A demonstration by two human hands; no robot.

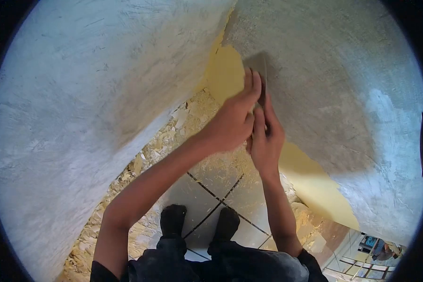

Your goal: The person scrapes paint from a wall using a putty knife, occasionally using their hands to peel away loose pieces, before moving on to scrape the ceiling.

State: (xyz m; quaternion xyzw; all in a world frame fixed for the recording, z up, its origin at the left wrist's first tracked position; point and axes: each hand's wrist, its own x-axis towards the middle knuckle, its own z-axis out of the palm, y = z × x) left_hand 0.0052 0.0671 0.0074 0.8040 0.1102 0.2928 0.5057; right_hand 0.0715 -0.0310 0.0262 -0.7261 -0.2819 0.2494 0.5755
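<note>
A scraper (256,61) with a wide flat blade is against the right wall (324,84), beside a strip of yellow paint (224,70) in the corner. My right hand (269,143) is closed at its lower end, where the handle is mostly hidden by the fingers. Just above and to the left, my left hand (231,117) is closed too, its fingertips pressed on the scraper near the blade. Both hands are close together. Most of the wall around the blade is bare, rough and grey, and more yellow paint (310,171) shows low down on the right.
The left wall (94,80) is pale and scratched. Peeled paint flakes (162,136) lie thickly along its foot and in the corner. My feet (173,218) stand on grey floor tiles (204,188) with dark joints. At lower right, small distant objects (371,244) show past the wall's edge.
</note>
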